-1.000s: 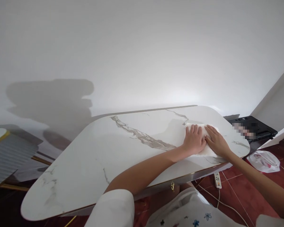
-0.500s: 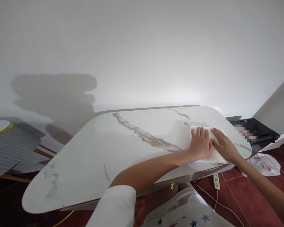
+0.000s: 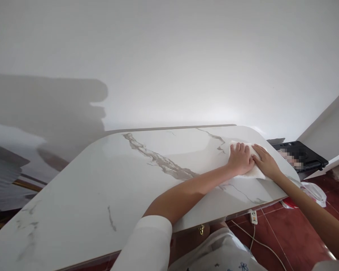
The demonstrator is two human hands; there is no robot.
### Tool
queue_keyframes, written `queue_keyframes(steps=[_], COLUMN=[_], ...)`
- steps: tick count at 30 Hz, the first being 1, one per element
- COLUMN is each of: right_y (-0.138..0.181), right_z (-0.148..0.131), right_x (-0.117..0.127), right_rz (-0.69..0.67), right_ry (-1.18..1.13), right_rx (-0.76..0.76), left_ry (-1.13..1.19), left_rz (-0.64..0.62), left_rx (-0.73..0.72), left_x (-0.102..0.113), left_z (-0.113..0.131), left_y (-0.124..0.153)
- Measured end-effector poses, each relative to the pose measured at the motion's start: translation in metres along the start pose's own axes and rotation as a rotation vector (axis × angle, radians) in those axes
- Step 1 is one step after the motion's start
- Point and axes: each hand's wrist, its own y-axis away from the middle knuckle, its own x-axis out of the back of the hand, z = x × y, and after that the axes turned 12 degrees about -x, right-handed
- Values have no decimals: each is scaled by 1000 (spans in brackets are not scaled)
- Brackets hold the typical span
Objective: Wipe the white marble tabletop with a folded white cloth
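Observation:
A white cloth (image 3: 255,173) lies spread on the right part of a white table top (image 3: 107,180) with grey-brown marble veins. My left hand (image 3: 241,159) presses down on the cloth, palm down, with its fingers slightly bent and apart. Beside it, my right hand (image 3: 266,162) rests on the cloth's right side with its fingers stretched out. The right thumb touches or nearly touches the left hand. Both hands partly cover the cloth.
A pale wall (image 3: 169,64) stands behind the table. To the right are a black case-like object (image 3: 313,156) and a plastic bag (image 3: 316,192) on the red tiled floor (image 3: 293,226). A power strip (image 3: 253,217) with a cable lies below the table's front edge.
Both hands and the cloth have slid away from me toward the back of the table. More of the front right table surface shows. The view has shifted slightly.

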Motion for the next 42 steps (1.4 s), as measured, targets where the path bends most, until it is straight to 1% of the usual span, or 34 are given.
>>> queue_keyframes(steps=[5, 9, 14, 19, 22, 26, 30, 35, 39, 42], right_y=[-35, -59, -84, -107, -123, -143, -161, -174, -173, -170], right_z=[-5, -8, -15, -24, -28, -33, -40, -46, -50, -56], right_x=[-15, -25, -34, -40, -46, -56, -66, -72, -70, -70], right_rz=[9, 20, 18, -20, -23, -11, -27, -40, -57, -72], right_ry=[9, -2, 14, 59, 54, 27, 51, 66, 104, 120], right_rx=[-13, -6, -26, -74, -84, -52, -55, -52, -63, -34], left_ry=[-14, -26, -18, 2, 2, -24, -41, -37, -35, -45], left_rz=[14, 36, 29, 33, 46, 65, 81, 65, 36, 23], left_rx=[26, 44, 64, 74, 85, 99, 121, 138, 138, 143], left_x=[-2, -4, -6, -8, -9, -9, -9, -6, -4, -2], left_z=[-28, -45, -65, -88, -101, -117, -133, -143, -144, -145], left_y=[-20, -33, -48, -63, -70, -78, -84, -87, -86, -81])
